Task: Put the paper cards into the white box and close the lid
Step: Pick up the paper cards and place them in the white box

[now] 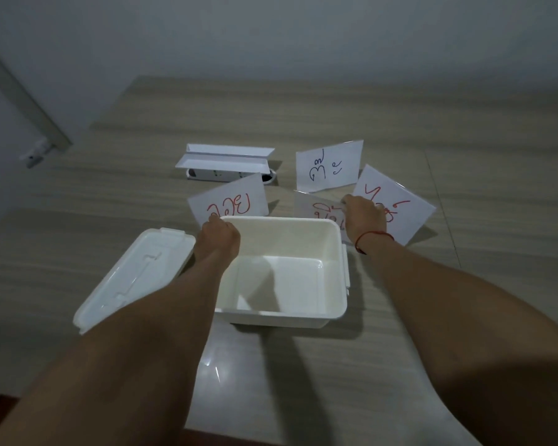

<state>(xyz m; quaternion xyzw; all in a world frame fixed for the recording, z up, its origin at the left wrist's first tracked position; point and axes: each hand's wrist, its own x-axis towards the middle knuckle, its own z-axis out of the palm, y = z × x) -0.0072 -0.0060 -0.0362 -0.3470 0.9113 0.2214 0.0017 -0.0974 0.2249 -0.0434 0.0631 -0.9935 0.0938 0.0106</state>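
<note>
An open white box (332,284) stands on the table in front of me, with nothing inside. Its lid (136,275) lies flat to its left. My left hand (221,235) grips the lower edge of a paper card with red writing (232,197) just behind the box's far left corner. My right hand (364,217) holds a second red-lettered card (316,209) behind the far right corner. A third card with red writing (400,207) lies under and right of that hand. Farther back a card with blue writing (329,167) stands tilted.
A folded white paper holder (223,159) sits on a white power strip (207,173) at the back centre. The wooden table (464,130) runs to a wall. A grey post (23,101) leans at the far left.
</note>
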